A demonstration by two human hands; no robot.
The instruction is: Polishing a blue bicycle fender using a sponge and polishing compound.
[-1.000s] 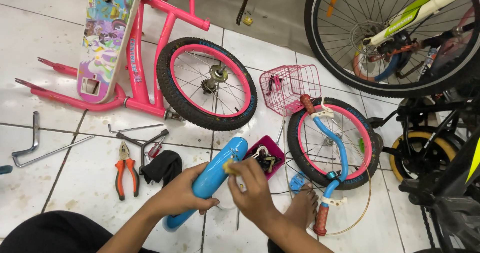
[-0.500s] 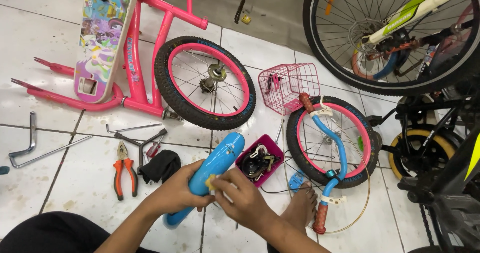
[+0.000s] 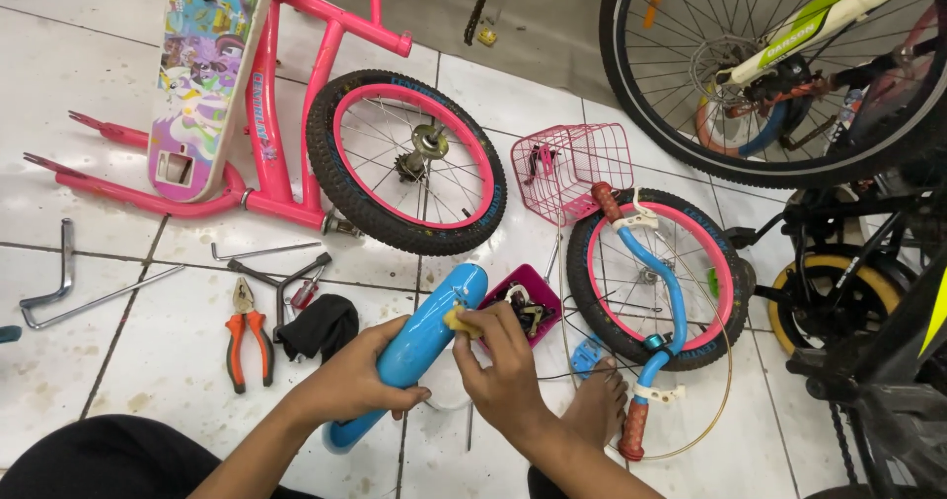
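My left hand [image 3: 353,381] grips a curved blue bicycle mudguard [image 3: 426,329] from underneath, about halfway along it. My right hand [image 3: 505,366] presses a small yellow piece [image 3: 459,320] against the mudguard's upper part with its fingertips. My bare foot [image 3: 597,407] rests on the tiled floor just right of my hands. A small pink tray of loose parts [image 3: 528,307] lies right behind my right hand.
A pink bicycle frame [image 3: 296,114] with a wheel [image 3: 404,162] lies at the back. A pink basket [image 3: 577,169], a second pink-rimmed wheel [image 3: 659,277] with blue handlebars [image 3: 663,302], orange-handled pliers [image 3: 247,346], a black cloth [image 3: 318,326], wrenches [image 3: 69,282] and a large bicycle [image 3: 789,65] surround me.
My right hand has slid along the mudguard with the yellow piece, down and then back up. The left hand keeps its hold and the mudguard barely shifts.
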